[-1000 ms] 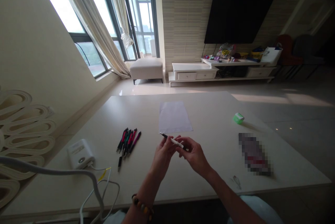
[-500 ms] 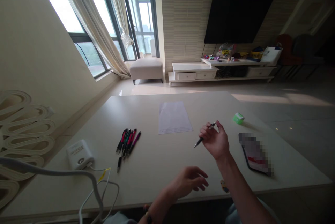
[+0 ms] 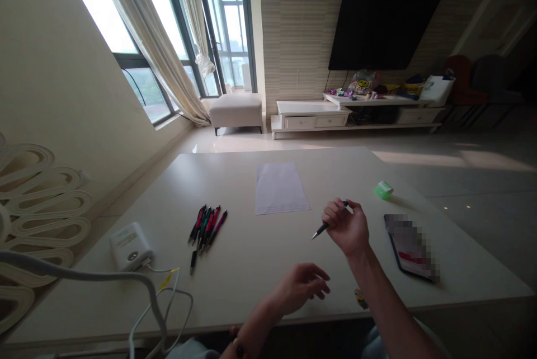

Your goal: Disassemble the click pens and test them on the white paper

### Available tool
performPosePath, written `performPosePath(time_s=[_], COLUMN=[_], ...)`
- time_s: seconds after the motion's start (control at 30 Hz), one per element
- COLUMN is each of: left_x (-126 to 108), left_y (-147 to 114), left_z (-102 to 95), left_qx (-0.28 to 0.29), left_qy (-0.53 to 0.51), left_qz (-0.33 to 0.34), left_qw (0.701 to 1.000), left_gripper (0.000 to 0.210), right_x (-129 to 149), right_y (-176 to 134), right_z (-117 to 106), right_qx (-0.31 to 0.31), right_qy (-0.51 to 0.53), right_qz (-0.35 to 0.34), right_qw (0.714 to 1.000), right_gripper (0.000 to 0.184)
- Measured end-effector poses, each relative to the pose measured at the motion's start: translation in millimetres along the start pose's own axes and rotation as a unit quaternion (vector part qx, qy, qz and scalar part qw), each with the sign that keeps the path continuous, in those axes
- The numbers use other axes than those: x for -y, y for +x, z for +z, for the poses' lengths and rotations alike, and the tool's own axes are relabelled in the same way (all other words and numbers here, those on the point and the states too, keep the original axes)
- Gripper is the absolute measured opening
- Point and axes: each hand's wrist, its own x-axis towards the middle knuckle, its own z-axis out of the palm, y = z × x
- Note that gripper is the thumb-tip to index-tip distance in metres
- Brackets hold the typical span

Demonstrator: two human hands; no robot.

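A dark pen [image 3: 322, 229] is held in my right hand [image 3: 347, 227], its tip pointing down and left above the table. The fingers curl round the barrel, and the thumb is by its top end. My left hand [image 3: 302, 287] hovers near the table's front edge, fingers loosely bent and apart, with nothing in it. Beyond the hands lies a white sheet of paper [image 3: 281, 188], with faint lines along its near edge. To the left, several pens [image 3: 207, 227] in red, green and purple lie in a bunch, with a short black piece [image 3: 193, 262] just below them.
A phone [image 3: 411, 250] and a green-and-white box [image 3: 383, 190] are at the right. A small figure sticker [image 3: 361, 298] lies beside my right forearm. At the left, a white power bank [image 3: 131, 247] has cables [image 3: 174, 292] trailing over the white table [image 3: 235, 174].
My right thumb has bent in toward the pen's top end, and the hand has dropped slightly. My left hand has shifted a little left. The pen stays in my right hand.
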Motion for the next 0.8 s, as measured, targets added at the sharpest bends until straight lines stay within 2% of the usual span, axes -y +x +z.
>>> performPosePath(time_s=[0.4,0.5,0.6,0.7,0.77,0.8], left_x=[6,7,7,3,-1,-2], left_y=[4,7,13,21,26,28], left_z=[1.4,-0.3,-4.7,-11.2,-16.4,-19.2], left_qx=[-0.017,-0.035,-0.068,-0.122,-0.187,-0.219], left_qy=[-0.018,0.009,0.041,0.099,0.200,0.267], left_qz=[0.030,0.043,0.055,0.080,0.121,0.143], left_qw=[0.999,0.998,0.995,0.984,0.954,0.927], left_gripper=[0.035,0.030,0.024,0.023,0.025,0.028], right_x=[-1,1,5,8,8,7], right_y=[-1,3,13,27,38,44], right_z=[-1,1,-1,-9,-19,-25], right_qx=[0.013,-0.006,-0.049,-0.083,-0.096,-0.105], right_qy=[-0.026,-0.052,-0.120,-0.275,-0.403,-0.462], right_qz=[0.007,0.020,0.013,0.036,0.043,0.024], right_qw=[1.000,0.998,0.991,0.957,0.909,0.880], right_gripper=[0.014,0.012,0.014,0.028,0.036,0.036])
